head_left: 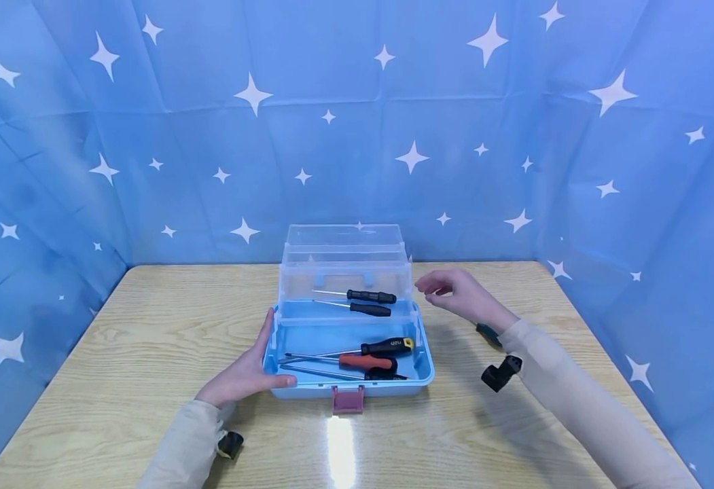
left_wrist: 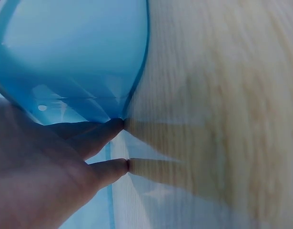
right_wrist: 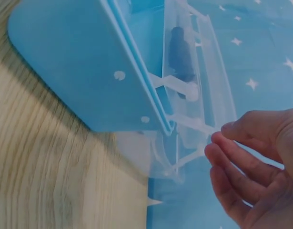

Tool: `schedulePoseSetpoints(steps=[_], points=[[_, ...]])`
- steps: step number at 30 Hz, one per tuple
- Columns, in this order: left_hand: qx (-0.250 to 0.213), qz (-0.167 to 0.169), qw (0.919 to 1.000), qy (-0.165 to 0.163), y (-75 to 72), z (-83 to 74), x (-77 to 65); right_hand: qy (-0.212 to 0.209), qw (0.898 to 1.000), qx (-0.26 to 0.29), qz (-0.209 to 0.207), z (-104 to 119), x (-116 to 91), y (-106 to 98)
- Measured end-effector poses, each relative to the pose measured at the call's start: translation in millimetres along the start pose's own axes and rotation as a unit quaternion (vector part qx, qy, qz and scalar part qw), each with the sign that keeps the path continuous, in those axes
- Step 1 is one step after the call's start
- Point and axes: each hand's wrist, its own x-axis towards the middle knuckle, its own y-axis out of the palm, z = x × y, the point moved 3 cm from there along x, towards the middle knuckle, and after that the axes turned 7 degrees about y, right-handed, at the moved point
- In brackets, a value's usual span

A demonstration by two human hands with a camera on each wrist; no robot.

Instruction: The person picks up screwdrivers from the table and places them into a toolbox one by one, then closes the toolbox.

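Observation:
An opened light-blue toolbox (head_left: 418,390) has a clear lid (head_left: 344,238) raised at the back and a clear upper tray (head_left: 344,320). Two thin black-handled screwdrivers (head_left: 371,297) lie in the tray. Inside the base are a red-handled screwdriver (head_left: 363,361), a black-and-yellow one (head_left: 387,347) and a black-handled one. My left hand (head_left: 249,367) rests at the front left corner, thumb along the front rim, straight fingers against the outer side wall. With loosely bent fingers holding nothing, my right hand (head_left: 457,293) hovers right of the lid, fingertips (right_wrist: 217,138) close to the clear hinge arms.
A dark green handle (head_left: 488,335) lies on the wooden table (head_left: 167,326), partly hidden by the right forearm. A maroon latch (head_left: 348,399) hangs at the toolbox's front. Blue star-printed cloth (head_left: 344,149) stands behind the table and along both sides.

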Motion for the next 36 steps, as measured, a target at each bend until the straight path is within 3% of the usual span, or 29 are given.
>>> schedulePoseSetpoints(steps=[27, 36], points=[[0.008, -0.004, 0.9999, -0.012, 0.9, 0.9, 0.7, 0.031, 0.999, -0.009, -0.028, -42, -42, -11], [0.001, -0.006, 0.9998, -0.017, -1.1, 2.4, 1.7, 0.070, 0.996, -0.005, -0.050, -61, -60, -13]])
